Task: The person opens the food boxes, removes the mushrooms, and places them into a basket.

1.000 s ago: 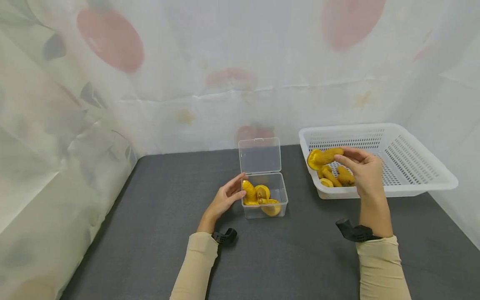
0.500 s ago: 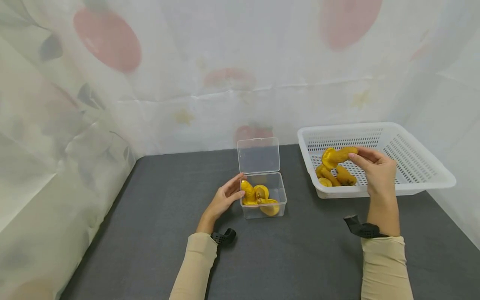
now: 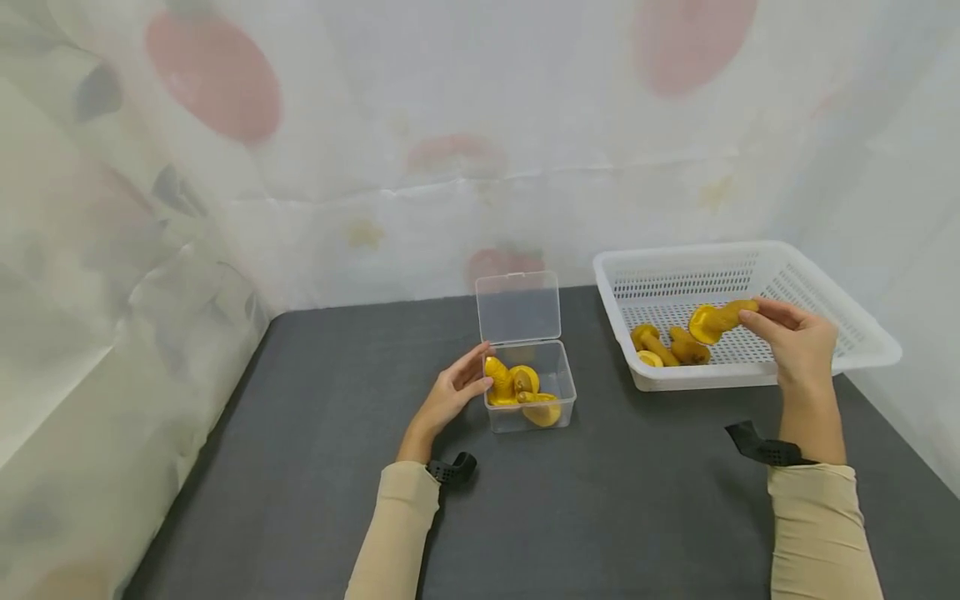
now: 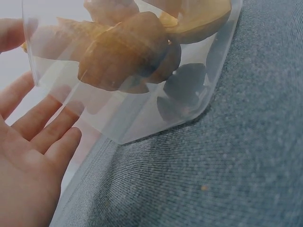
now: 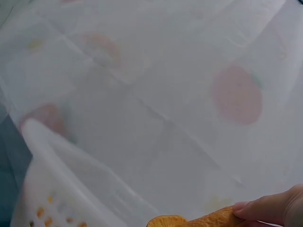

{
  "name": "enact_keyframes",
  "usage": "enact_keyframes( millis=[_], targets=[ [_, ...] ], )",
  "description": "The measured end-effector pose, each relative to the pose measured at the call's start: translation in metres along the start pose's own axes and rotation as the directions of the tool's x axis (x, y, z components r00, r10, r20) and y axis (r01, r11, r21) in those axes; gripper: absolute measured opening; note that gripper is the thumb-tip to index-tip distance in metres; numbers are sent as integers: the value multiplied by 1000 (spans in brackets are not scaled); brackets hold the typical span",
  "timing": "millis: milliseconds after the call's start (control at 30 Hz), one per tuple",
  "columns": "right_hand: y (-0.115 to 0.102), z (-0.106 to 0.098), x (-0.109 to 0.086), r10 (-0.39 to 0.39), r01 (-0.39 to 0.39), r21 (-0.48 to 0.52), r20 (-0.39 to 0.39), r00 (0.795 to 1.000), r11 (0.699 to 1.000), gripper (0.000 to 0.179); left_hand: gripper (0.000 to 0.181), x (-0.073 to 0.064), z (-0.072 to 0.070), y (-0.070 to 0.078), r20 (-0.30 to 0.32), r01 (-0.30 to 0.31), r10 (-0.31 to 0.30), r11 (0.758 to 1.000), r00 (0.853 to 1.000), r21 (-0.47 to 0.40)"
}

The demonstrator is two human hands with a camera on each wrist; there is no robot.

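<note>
My right hand (image 3: 806, 346) pinches a yellow mushroom (image 3: 708, 323) by its stem, cap pointing left, over the white basket (image 3: 862, 358). In the right wrist view, the mushroom (image 5: 208, 220) and thumb show at the bottom edge. Several other yellow mushrooms (image 3: 663, 348) lie in the basket's left part. My left hand (image 3: 446, 400) rests against the left side of a small clear plastic box (image 3: 525, 417), its fingers fairly straight. Inside the box lie 3 yellow mushrooms (image 3: 501, 383). In the left wrist view, the fingers (image 4: 45, 113) are spread beside the clear wall.
The box's hinged lid (image 3: 517, 307) stands up at the back. A dark grey cloth (image 3: 600, 517) covers the table. Behind it hangs a pale printed curtain (image 3: 420, 208), which also runs along the left side.
My right hand has moved right with the mushroom, from the basket's left end toward its middle. My left hand stays at the box.
</note>
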State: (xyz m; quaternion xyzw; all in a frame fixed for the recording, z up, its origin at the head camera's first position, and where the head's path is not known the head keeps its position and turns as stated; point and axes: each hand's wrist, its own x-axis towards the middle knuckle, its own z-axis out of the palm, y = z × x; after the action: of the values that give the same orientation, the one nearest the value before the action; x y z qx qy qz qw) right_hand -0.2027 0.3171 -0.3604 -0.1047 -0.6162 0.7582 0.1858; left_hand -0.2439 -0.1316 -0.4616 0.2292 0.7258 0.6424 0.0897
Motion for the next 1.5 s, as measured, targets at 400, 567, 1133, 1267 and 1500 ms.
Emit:
enact_keyframes(
  millis=[400, 567, 1133, 1267, 1500],
  targets=[
    [-7, -19, 7, 38, -36, -486, -7, 999, 873, 16, 62, 0, 1, 3, 3, 14, -14, 1000, 1000, 2],
    [-9, -8, 1, -47, 92, -573, 93, 995, 814, 24, 63, 0, 0, 1, -3, 13, -13, 1000, 1000, 2],
    [4, 56, -26, -22, 251, -401, 494, 869, 881, 25, 63, 0, 0, 2, 1, 7, -7, 1000, 1000, -1],
    [11, 72, -35, -6, 253, -374, 551, 834, 892, 28, 61, 0, 0, 2, 3, 2, -2, 1000, 1000, -4],
    [28, 99, -47, 19, 273, -350, 645, 764, 896, 34, 61, 0, -1, 1, 4, 3, -3, 1000, 1000, 0]
  ],
)
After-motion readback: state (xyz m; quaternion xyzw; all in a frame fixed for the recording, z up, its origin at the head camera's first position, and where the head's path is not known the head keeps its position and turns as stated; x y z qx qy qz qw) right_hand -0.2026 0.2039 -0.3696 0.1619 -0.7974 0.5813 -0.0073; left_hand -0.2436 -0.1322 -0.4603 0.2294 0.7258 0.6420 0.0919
